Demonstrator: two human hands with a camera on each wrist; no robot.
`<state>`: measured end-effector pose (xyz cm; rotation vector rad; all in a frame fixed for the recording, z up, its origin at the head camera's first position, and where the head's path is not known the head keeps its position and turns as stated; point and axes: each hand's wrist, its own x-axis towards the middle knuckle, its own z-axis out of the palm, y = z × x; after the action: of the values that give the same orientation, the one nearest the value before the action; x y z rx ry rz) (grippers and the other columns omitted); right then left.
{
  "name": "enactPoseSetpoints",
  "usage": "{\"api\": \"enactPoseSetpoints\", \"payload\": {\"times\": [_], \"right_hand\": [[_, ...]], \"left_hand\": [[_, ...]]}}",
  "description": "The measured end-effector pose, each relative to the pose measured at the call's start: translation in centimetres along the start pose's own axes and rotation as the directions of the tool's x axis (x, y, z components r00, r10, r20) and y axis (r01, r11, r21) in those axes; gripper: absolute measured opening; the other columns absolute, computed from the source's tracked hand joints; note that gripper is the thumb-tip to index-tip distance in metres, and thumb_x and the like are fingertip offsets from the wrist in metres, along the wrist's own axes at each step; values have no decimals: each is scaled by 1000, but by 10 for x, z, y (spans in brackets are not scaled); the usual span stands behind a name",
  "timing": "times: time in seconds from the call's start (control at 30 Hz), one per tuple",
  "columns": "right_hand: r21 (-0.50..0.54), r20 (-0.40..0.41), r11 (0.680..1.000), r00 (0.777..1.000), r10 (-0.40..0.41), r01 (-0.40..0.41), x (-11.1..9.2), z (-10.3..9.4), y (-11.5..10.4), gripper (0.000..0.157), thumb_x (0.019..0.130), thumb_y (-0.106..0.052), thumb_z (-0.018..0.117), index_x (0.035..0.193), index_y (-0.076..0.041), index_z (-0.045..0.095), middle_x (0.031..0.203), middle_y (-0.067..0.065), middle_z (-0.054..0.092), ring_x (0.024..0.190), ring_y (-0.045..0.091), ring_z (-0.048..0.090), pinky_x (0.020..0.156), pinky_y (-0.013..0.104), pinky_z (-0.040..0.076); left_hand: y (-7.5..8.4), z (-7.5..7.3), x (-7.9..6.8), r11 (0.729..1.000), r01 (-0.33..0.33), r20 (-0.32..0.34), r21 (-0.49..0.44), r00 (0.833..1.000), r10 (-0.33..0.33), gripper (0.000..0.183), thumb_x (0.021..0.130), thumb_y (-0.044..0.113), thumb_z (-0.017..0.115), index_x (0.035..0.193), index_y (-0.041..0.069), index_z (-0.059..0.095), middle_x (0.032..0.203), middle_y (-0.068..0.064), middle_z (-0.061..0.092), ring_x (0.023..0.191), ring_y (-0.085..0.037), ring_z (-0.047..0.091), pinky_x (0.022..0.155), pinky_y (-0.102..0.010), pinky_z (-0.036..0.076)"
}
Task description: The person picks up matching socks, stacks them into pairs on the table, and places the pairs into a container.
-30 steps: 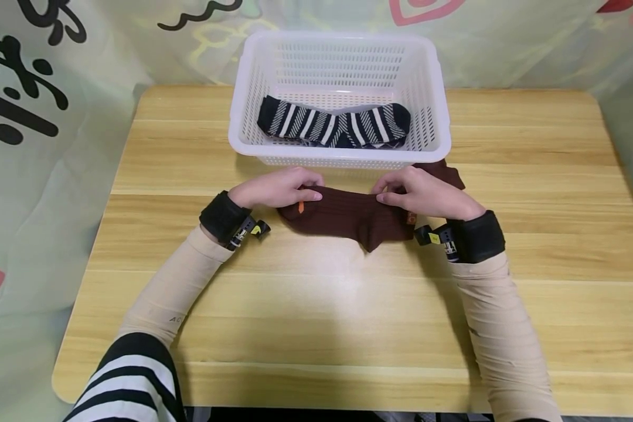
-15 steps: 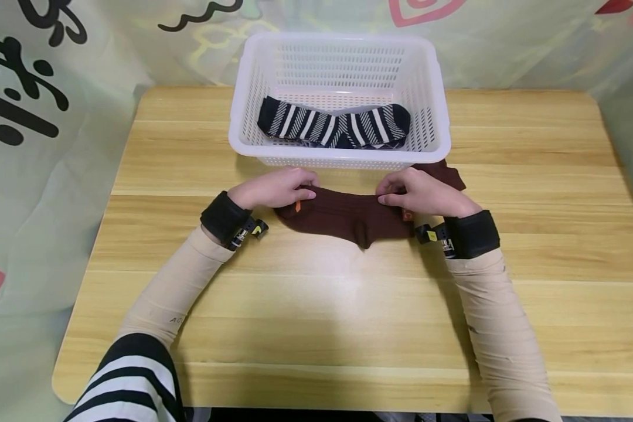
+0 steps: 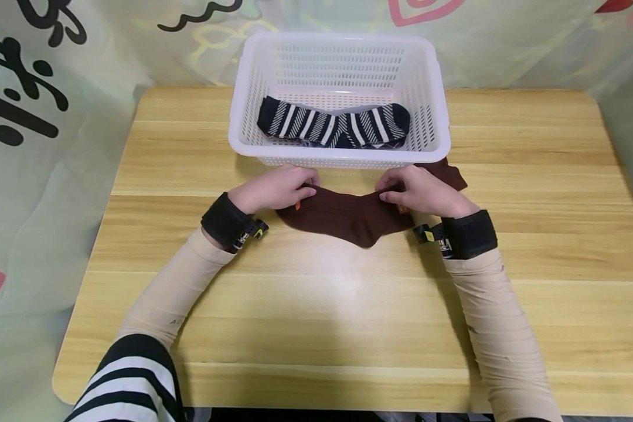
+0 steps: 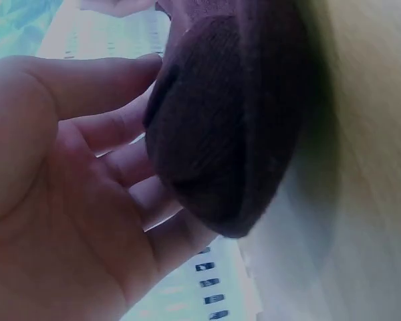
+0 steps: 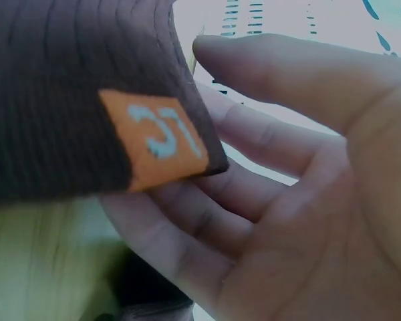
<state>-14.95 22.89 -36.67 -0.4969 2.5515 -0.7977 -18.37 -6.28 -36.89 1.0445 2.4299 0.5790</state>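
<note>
A dark brown ribbed sock (image 3: 343, 217) is stretched sideways between both hands, its heel bulging toward the person. My left hand (image 3: 276, 189) pinches its upper edge near the left end, beside a small orange mark. In the left wrist view the rounded toe (image 4: 207, 134) lies against the fingers. With thumb and fingers, my right hand (image 3: 427, 190) pinches the sock near its cuff; an orange label (image 5: 159, 137) with pale characters shows there in the right wrist view. Behind the right hand, a second brown cloth piece (image 3: 445, 173) sticks out, mostly hidden.
A white perforated basket (image 3: 343, 155) stands at the back of the wooden table (image 3: 316, 328), just beyond the hands. Black-and-white patterned socks (image 3: 332, 126) lie inside it. A printed curtain (image 3: 506, 47) hangs behind the table.
The left hand has shifted slightly left, pulling the sock a little wider. The heel fold has smoothed out, and the cuff end has turned slightly upward by the right hand.
</note>
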Motion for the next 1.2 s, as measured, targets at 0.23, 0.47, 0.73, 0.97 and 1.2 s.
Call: {"api": "enactPoseSetpoints", "payload": {"times": [0.23,0.47,0.73,0.97,1.2], "right_hand": [[-21,-42,999,999,-25,24,0,1,-4,13,92,-7,63,104,-5,68,92,10,70,58,15,58,58,25,48],[-100,-90,993,993,-69,60,0,3,-11,14,90,-8,66,103,-4,68,99,11,71,76,20,65,78,35,52],[-162,-113,982,987,-115,96,-3,3,-23,16,90,-8,65,104,0,68,103,15,71,104,29,63,95,46,48],[-169,-84,980,989,-121,106,-7,7,-36,10,89,-11,68,96,-4,68,88,8,70,84,21,64,80,38,50],[-196,23,972,991,-129,132,-5,20,-48,15,87,-19,73,87,-8,64,76,4,64,72,16,59,68,32,47]], "left_hand": [[6,1,0,998,-51,-51,41,997,53,19,100,16,54,112,6,64,108,-10,66,91,-21,64,98,-38,47],[11,3,-1,993,-101,-79,58,991,106,19,98,18,58,112,8,66,112,-9,63,108,-24,59,102,-40,45],[19,5,0,990,-108,-50,91,992,113,15,90,21,70,99,9,66,94,-7,63,88,-20,58,83,-34,48],[18,9,0,991,-70,-22,118,997,74,25,82,29,79,86,11,61,80,-5,59,76,-18,55,72,-32,44],[19,10,-1,994,-47,35,103,998,44,29,80,33,80,83,13,60,68,2,55,65,-14,55,63,-29,42]]}}
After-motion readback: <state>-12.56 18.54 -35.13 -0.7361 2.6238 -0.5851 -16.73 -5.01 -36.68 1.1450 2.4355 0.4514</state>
